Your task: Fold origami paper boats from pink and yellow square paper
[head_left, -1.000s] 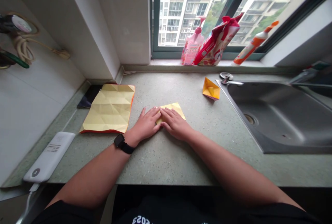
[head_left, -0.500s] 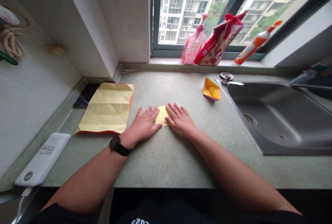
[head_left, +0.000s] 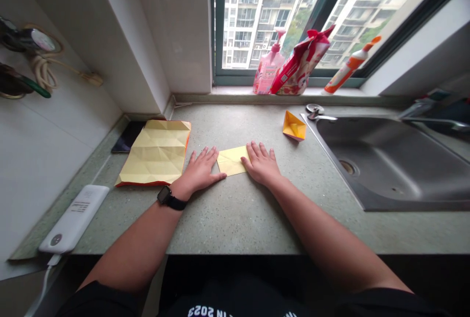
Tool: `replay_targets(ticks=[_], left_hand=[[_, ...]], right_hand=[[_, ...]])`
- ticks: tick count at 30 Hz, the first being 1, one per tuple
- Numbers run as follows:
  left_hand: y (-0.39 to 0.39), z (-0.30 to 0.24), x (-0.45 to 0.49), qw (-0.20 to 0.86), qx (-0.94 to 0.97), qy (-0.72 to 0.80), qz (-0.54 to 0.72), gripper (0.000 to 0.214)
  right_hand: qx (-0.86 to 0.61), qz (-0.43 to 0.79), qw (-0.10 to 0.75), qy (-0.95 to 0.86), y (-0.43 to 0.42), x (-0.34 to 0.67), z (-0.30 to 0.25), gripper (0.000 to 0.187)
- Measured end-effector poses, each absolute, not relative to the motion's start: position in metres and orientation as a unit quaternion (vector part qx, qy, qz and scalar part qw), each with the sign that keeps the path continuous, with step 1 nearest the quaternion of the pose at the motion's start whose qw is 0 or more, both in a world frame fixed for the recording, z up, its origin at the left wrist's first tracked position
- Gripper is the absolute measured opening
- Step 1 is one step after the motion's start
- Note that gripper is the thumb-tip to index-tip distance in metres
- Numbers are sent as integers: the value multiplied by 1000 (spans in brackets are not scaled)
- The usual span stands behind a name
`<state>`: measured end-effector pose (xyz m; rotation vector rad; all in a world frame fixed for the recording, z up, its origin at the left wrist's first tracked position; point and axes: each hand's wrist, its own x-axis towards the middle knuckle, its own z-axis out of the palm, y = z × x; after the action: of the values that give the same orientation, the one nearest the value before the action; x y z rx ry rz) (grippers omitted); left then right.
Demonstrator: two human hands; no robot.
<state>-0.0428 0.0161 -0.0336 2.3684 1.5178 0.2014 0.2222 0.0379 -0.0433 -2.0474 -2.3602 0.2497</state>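
A small folded sheet of yellow paper (head_left: 232,161) lies flat on the speckled counter between my hands. At its left edge rests my left hand (head_left: 201,169), fingers spread, with the thumb along the paper's lower left corner. My right hand (head_left: 261,164) lies flat over the paper's right end and hides that part. Left of my hands is a larger creased yellow sheet (head_left: 157,153) with a red-orange underside showing at its edges. A folded orange paper piece (head_left: 294,126) stands farther back on the right, by the sink.
A steel sink (head_left: 396,160) takes up the right side. On the windowsill stand a pink pump bottle (head_left: 269,73), a red pouch (head_left: 303,64) and an orange-white bottle (head_left: 347,72). A white power bank (head_left: 75,216) with a cable lies front left; a dark flat device (head_left: 127,136) is partly under the creased sheet.
My hands have moved apart, the right one sliding right along the paper and the left one slightly left. More of the yellow paper shows between them. The camera view has shifted a little.
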Motion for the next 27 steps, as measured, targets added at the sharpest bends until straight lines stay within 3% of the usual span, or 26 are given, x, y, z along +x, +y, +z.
replay_targets(ticks=[7,12,15,20,27], left_hand=[[21,-39,-47,152,818,550,75,104],[22,-40,-47,151,811,557,92,103],[25,-41,-45,146,790,580,135,86],[31,-40,-42,153,775,577,204,46],[32,-37,-39,210,753,548,298,11]], right_hand=[[-669,85,16,-738,39,230,-42,76],[-629,76,120,-764,38,244,-49,69],[-560,73,171,-807,35,248,-52,62],[-532,80,152,-829,30,245,-56,45],[-509,83,147,-844,27,247,-56,45]])
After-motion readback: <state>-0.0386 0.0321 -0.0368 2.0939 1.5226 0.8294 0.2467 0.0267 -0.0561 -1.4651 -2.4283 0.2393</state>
